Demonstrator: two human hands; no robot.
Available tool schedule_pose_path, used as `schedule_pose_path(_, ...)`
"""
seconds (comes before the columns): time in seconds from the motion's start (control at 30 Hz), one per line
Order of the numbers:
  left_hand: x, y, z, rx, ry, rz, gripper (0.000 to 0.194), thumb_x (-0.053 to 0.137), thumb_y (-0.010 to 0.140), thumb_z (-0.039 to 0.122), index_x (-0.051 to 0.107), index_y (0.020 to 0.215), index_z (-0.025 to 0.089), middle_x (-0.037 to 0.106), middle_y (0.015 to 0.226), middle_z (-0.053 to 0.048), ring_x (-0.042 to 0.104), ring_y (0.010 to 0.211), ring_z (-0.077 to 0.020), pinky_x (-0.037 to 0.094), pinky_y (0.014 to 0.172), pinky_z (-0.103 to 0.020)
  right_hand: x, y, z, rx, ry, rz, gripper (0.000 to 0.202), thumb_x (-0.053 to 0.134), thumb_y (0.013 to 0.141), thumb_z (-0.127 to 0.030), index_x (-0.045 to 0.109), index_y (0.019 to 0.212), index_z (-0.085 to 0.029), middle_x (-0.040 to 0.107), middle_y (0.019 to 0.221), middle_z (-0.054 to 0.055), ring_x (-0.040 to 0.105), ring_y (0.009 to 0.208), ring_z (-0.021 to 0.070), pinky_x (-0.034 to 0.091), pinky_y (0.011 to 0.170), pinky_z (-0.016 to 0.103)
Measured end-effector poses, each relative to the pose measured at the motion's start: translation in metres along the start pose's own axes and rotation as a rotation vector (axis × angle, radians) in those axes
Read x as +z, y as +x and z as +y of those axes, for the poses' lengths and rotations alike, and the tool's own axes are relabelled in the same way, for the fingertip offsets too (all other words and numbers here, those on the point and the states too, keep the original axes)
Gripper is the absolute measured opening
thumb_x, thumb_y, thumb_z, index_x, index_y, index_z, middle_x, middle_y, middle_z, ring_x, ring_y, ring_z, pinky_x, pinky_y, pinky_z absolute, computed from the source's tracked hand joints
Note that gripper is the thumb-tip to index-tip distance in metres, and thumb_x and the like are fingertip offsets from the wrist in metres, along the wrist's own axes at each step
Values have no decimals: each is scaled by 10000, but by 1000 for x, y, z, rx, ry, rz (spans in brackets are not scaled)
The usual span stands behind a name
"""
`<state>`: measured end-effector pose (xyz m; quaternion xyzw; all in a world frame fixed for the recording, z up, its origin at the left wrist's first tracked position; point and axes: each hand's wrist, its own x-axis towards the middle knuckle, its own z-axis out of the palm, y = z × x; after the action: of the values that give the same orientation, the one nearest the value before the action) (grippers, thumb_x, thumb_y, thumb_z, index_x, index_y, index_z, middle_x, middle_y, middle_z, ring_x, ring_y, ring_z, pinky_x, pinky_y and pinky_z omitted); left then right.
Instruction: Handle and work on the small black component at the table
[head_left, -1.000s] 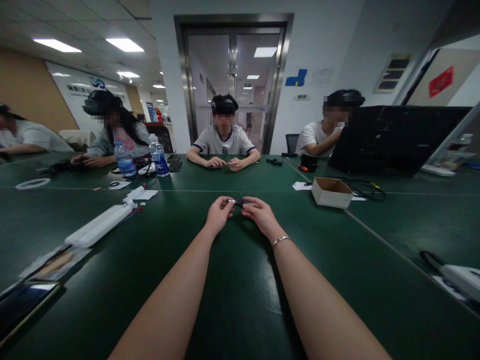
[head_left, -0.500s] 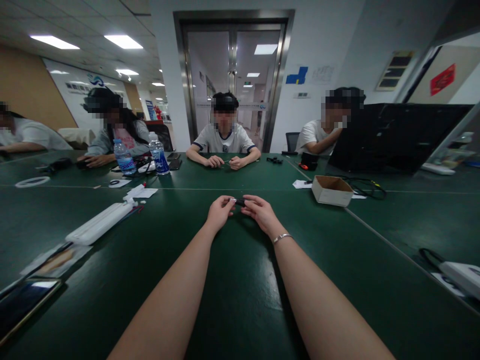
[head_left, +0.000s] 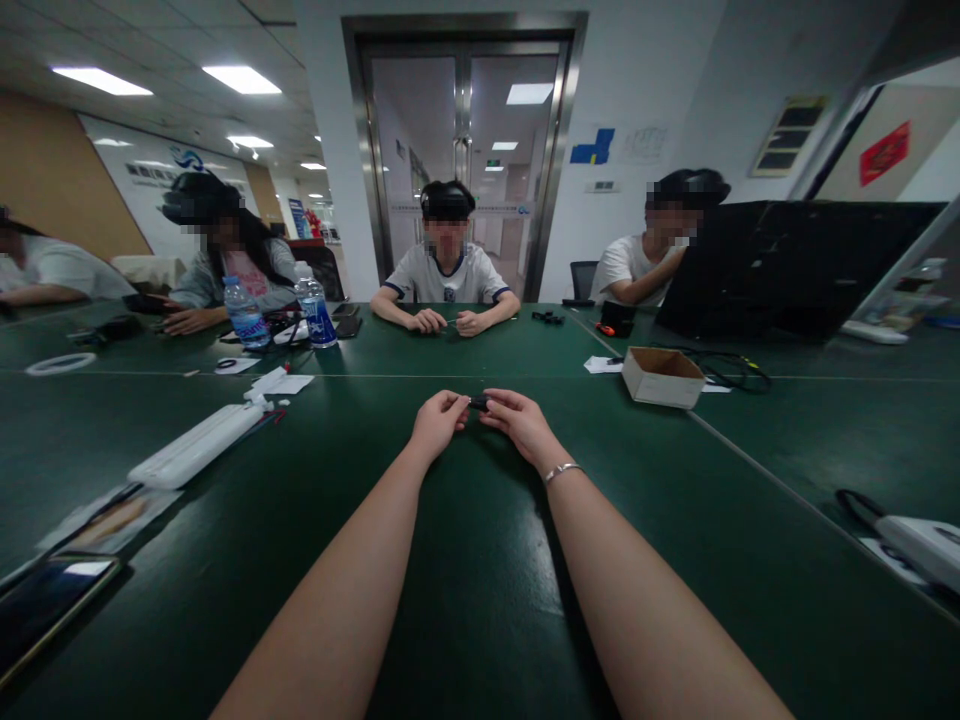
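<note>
A small dark object [head_left: 478, 402], short and black, is held level between my two hands over the middle of the green table. My left hand [head_left: 439, 420] pinches at its left end, where a pale spot shows by the fingertips. From the other side my right hand [head_left: 517, 422], with a silver bracelet [head_left: 562, 471] at the wrist, grips the right end between thumb and fingers. The fingers cover much of the object, and it is too small for me to tell its kind.
An open cardboard box [head_left: 663, 380] stands right of my hands, near cables and a large black monitor [head_left: 787, 270]. To the left lie a long white case [head_left: 195, 445], a phone [head_left: 52, 610] and two water bottles [head_left: 246, 315]. Across the table sits a person [head_left: 446, 270] with both hands on it.
My hands hold nearly the same place. The fingertips have shifted slightly, and a little more of the black object shows between them. The whole view has tilted a touch.
</note>
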<state>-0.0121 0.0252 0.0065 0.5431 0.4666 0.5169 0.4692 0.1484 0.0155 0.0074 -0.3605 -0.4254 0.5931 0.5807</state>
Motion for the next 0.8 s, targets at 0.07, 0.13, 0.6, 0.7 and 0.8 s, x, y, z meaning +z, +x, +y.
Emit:
schedule_pose_path(0.07,-1,1,-3,7,13,-5,247,684,775,380,610,784,144,624,679,-23,587,615,-115,480,562,-212,0,0,0,0,-1,-5,222,759,724,-68,710,926,-144,702,812,42,681,665,134,599,677,240)
schedule_pose_path(0.13,-2,2,-6,26,35,-14,272,673,774,414,602,771,152,624,679,-20,591,626,-121,485,580,-221,0,0,0,0,-6,-10,230,761,719,-63,710,927,-147,702,816,40,682,669,134,600,681,241)
schedule_pose_path(0.6,-6,-3,2,97,457,74,561,423,855,637,518,522,196,498,475,-2,458,484,-142,309,514,-261,0,-2,0,-14,-29,-62,257,767,706,-75,723,943,-164,709,876,32,686,699,130,607,691,234)
schedule_pose_path(0.7,-6,-6,6,94,475,77,570,410,862,635,503,505,201,478,459,0,461,497,-152,293,524,-267,1,-2,-2,-9,-31,-64,271,775,694,-78,723,945,-167,711,882,33,684,702,129,602,685,230)
schedule_pose_path(0.8,-6,-7,7,96,463,67,549,413,867,615,503,522,198,486,477,4,463,502,-149,297,530,-265,1,-3,-3,17,-37,-50,255,780,699,-103,721,941,-158,709,848,41,681,698,130,590,658,214)
